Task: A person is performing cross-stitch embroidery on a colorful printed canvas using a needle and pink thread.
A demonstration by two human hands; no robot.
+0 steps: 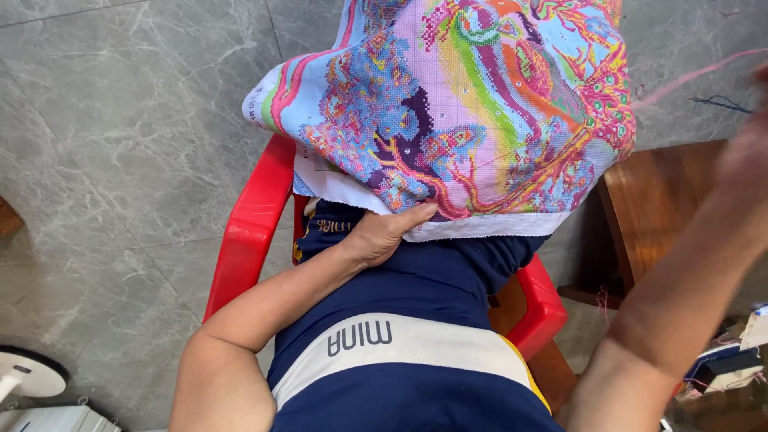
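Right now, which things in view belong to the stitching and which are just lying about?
In use: colourful cross-stitch cloth, gripped at its white edge by left hand; pink thread running to blurred, raised right hand.
Lying about: brown wooden table, red plastic chair, white fan base.

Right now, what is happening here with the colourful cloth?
A person sits on a red plastic chair with a colourful cross-stitch cloth spread over the lap. The left hand reaches under the cloth's near edge, thumb on top, holding it from below. The right hand is raised high at the side, blurred, and a pink thread runs from it back toward the cloth. A wooden stool stands beside the chair on the grey tiled floor.
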